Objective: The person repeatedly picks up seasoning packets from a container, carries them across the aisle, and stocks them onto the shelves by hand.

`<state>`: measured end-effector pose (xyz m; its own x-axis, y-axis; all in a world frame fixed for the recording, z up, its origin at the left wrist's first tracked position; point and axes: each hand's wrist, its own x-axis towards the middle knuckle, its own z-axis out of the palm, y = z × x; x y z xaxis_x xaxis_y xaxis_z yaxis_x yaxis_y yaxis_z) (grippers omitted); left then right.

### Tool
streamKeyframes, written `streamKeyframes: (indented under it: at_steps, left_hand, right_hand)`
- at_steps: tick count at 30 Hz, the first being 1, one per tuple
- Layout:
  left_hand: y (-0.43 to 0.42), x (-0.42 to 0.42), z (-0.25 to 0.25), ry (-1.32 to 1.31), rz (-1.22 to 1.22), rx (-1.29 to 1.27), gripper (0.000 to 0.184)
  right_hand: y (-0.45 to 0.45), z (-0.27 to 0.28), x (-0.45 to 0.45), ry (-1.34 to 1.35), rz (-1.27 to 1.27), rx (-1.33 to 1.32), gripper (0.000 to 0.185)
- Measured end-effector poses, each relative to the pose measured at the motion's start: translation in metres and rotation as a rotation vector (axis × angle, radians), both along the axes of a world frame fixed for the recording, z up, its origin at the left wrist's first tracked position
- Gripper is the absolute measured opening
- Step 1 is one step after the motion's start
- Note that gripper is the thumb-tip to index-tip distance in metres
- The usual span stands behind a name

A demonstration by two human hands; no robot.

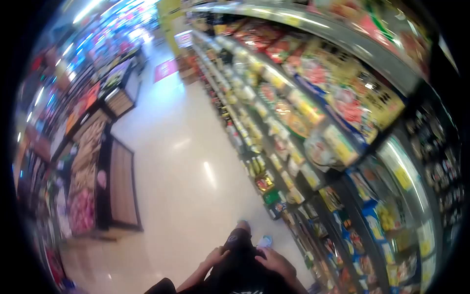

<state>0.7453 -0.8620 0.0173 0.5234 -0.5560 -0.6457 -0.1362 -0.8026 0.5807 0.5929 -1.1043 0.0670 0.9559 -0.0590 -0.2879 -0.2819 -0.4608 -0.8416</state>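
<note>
My left hand [216, 256] is low in the view, against the left side of my black clothing [240, 267]. Its fingertips are blurred and partly hidden by the dark fabric. On the other side, my right hand [275, 260] hangs at the edge of the same clothing, with a small pinkish patch by its fingers that I cannot make out. Whether either hand holds anything does not show. Below, one foot in a light shoe [265, 241] stands on the pale floor [181, 196].
Tall shelves [303, 122] of packaged goods with yellow price tags line the right side close by. On the left are wooden produce bins [122, 183] with dark edges, one holding pinkish-purple produce [82, 210]. A pink floor mat [165, 71] and a yellow pillar [170, 24] are farther along the aisle.
</note>
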Motion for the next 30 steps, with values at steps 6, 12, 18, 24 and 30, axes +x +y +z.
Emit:
streamKeyframes:
  at_steps: [6, 12, 18, 24, 30]
  left_hand:
    - [-0.010, -0.049, -0.030, -0.193, -0.012, -0.492, 0.040]
    - [0.016, -0.069, 0.042, 0.002, 0.202, -0.644, 0.028]
    - [0.071, -0.116, 0.104, -0.004, 0.700, -0.794, 0.023]
    - [0.142, -0.171, 0.105, -0.220, 0.967, -0.796, 0.026]
    - [0.197, -0.216, 0.102, -0.353, 1.073, -0.843, 0.020]
  right_hand:
    - [0.018, 0.022, 0.045, -0.111, 0.261, 0.033, 0.031]
    - [0.055, 0.006, 0.062, -0.223, 0.325, 0.110, 0.031]
    - [0.128, -0.012, 0.041, -0.093, 0.555, 0.186, 0.032]
    - [0.208, -0.005, 0.002, 0.071, 0.644, 0.292, 0.035]
    - [0.266, 0.035, -0.043, 0.339, 0.516, 0.478, 0.036]
